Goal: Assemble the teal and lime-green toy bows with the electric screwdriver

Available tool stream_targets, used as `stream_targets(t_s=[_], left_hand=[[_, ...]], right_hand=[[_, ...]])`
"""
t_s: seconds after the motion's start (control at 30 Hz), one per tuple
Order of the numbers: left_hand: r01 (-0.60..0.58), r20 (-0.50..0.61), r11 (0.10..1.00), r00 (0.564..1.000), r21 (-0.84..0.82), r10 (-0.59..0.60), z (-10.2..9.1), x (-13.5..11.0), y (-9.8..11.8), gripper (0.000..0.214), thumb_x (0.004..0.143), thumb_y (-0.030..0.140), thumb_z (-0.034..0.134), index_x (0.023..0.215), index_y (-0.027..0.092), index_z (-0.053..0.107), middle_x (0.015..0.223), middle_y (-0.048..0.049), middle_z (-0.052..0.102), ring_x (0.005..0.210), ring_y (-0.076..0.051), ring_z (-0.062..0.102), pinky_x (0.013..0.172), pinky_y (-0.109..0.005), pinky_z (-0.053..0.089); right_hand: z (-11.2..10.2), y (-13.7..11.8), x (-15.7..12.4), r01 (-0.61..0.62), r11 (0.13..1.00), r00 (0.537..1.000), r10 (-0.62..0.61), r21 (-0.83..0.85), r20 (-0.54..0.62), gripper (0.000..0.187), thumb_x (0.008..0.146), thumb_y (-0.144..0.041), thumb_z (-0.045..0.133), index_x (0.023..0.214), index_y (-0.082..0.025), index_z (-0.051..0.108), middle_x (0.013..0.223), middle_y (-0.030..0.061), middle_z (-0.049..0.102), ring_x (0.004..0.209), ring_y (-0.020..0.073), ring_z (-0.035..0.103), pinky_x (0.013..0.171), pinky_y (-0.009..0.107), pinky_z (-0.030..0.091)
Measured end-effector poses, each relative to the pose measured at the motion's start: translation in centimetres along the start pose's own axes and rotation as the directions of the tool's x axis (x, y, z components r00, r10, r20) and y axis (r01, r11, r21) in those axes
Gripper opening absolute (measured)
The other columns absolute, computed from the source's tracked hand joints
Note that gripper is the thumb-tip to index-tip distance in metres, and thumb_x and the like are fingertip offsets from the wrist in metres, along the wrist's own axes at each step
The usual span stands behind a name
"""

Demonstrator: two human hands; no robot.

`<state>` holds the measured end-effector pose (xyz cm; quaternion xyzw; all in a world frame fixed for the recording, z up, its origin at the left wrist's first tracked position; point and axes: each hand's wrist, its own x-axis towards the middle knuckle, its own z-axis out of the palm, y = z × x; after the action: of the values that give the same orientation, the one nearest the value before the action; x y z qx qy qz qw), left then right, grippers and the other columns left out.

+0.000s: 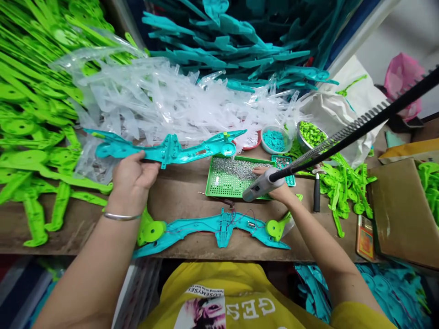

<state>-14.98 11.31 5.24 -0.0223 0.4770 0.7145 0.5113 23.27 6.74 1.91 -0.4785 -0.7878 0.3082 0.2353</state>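
Observation:
My left hand [132,176] is closed on a long teal plastic toy part [171,150], lifted level above the wooden bench. My right hand [274,185] grips a grey electric screwdriver [262,186] hanging from a black coiled cord [360,123], while its fingertips reach into the green tray [214,187] of small silver screws. A second teal toy part [219,228], with red wires and green discs at both ends, lies flat near the bench's front edge.
Green plastic parts [30,114] pile up at the left, clear plastic parts [164,100] in the middle, teal ones [240,41] behind. Small bowls [274,139] of teal and green bits stand right of the tray. A cardboard box [401,210] sits at the right.

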Motion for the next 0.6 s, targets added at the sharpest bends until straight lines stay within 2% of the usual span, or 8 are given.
stream_targets(t_s=[0.07, 0.13, 0.2, 0.3, 0.4, 0.47, 0.53, 0.6], left_hand=[[0.007, 0.000, 1.000, 1.000, 0.008, -0.007, 0.0, -0.1, 0.0, 0.038, 0.101, -0.002, 0.035, 0.130, 0.004, 0.058, 0.106, -0.0074, 0.078, 0.109, -0.012, 0.071, 0.107, -0.032, 0.055], [0.010, 0.007, 1.000, 1.000, 0.014, -0.011, 0.0, -0.1, -0.1, 0.038, 0.101, -0.002, 0.034, 0.130, 0.003, 0.058, 0.107, -0.0079, 0.078, 0.110, -0.011, 0.070, 0.107, -0.030, 0.055], [0.012, 0.013, 1.000, 1.000, 0.020, -0.012, -0.1, -0.2, -0.1, 0.038, 0.101, -0.002, 0.034, 0.132, 0.003, 0.057, 0.108, -0.0077, 0.078, 0.112, -0.011, 0.070, 0.107, -0.030, 0.055], [0.015, 0.018, 0.999, 1.000, 0.037, -0.016, -0.1, -0.4, -0.1, 0.040, 0.102, -0.001, 0.035, 0.135, 0.006, 0.055, 0.109, -0.0051, 0.078, 0.114, -0.012, 0.069, 0.106, -0.032, 0.057], [0.010, 0.009, 0.998, 1.000, 0.062, -0.010, 0.0, -0.7, 0.0, 0.041, 0.102, -0.001, 0.034, 0.136, 0.009, 0.055, 0.109, -0.0034, 0.078, 0.113, -0.011, 0.070, 0.103, -0.032, 0.058], [0.007, -0.002, 0.997, 1.000, 0.074, -0.007, 0.1, -0.9, 0.0, 0.041, 0.102, 0.000, 0.034, 0.135, 0.009, 0.055, 0.108, -0.0040, 0.078, 0.111, -0.011, 0.070, 0.102, -0.030, 0.058], [0.010, 0.000, 0.997, 1.000, 0.076, -0.010, -0.1, -0.8, 0.0, 0.041, 0.101, 0.000, 0.034, 0.135, 0.008, 0.056, 0.105, -0.0046, 0.078, 0.110, -0.012, 0.070, 0.102, -0.031, 0.058], [0.015, 0.023, 0.997, 1.000, 0.082, -0.017, -0.4, -0.5, 0.0, 0.040, 0.101, 0.000, 0.035, 0.135, 0.009, 0.056, 0.099, -0.0038, 0.078, 0.109, -0.012, 0.071, 0.102, -0.031, 0.058]], right_hand=[[-0.1, -0.5, -0.8, -0.099, 0.982, 0.992, 0.084, 0.163, 0.099, 0.031, 0.089, -0.020, 0.050, 0.102, -0.022, 0.078, 0.103, 0.0071, 0.079, 0.102, 0.0262, 0.072, 0.102, 0.049, 0.057], [0.3, -0.6, -0.8, -0.193, 0.944, 0.962, 0.128, 0.267, 0.242, 0.026, 0.088, -0.023, 0.052, 0.094, -0.021, 0.078, 0.088, 0.0042, 0.078, 0.090, 0.0235, 0.073, 0.095, 0.045, 0.060], [0.7, -0.5, 0.0, -0.234, 0.912, 0.944, 0.130, 0.337, 0.304, 0.023, 0.087, -0.028, 0.058, 0.094, -0.020, 0.078, 0.089, 0.0044, 0.078, 0.092, 0.0236, 0.073, 0.095, 0.044, 0.060], [1.0, -0.3, 2.1, -0.232, 0.855, 0.963, 0.134, 0.464, 0.234, 0.030, 0.084, -0.041, 0.069, 0.102, -0.019, 0.077, 0.102, 0.0075, 0.079, 0.103, 0.0267, 0.072, 0.099, 0.048, 0.058], [1.4, -0.6, 3.9, -0.199, 0.805, 0.978, 0.126, 0.559, 0.167, 0.043, 0.079, -0.056, 0.075, 0.101, -0.020, 0.077, 0.105, 0.0088, 0.079, 0.104, 0.0276, 0.072, 0.095, 0.046, 0.060], [2.1, -0.9, 4.4, -0.208, 0.787, 0.965, 0.070, 0.581, 0.251, 0.048, 0.079, -0.061, 0.075, 0.103, -0.020, 0.078, 0.103, 0.0092, 0.079, 0.099, 0.0264, 0.074, 0.090, 0.043, 0.062], [3.2, -1.1, 4.4, -0.241, 0.781, 0.926, 0.009, 0.576, 0.377, 0.050, 0.079, -0.062, 0.075, 0.107, -0.020, 0.079, 0.100, 0.0093, 0.080, 0.093, 0.0251, 0.076, 0.085, 0.040, 0.064], [4.3, -0.9, 4.4, -0.249, 0.794, 0.914, 0.002, 0.554, 0.407, 0.049, 0.081, -0.059, 0.075, 0.110, -0.021, 0.078, 0.102, 0.0090, 0.081, 0.095, 0.0247, 0.077, 0.085, 0.038, 0.065]])
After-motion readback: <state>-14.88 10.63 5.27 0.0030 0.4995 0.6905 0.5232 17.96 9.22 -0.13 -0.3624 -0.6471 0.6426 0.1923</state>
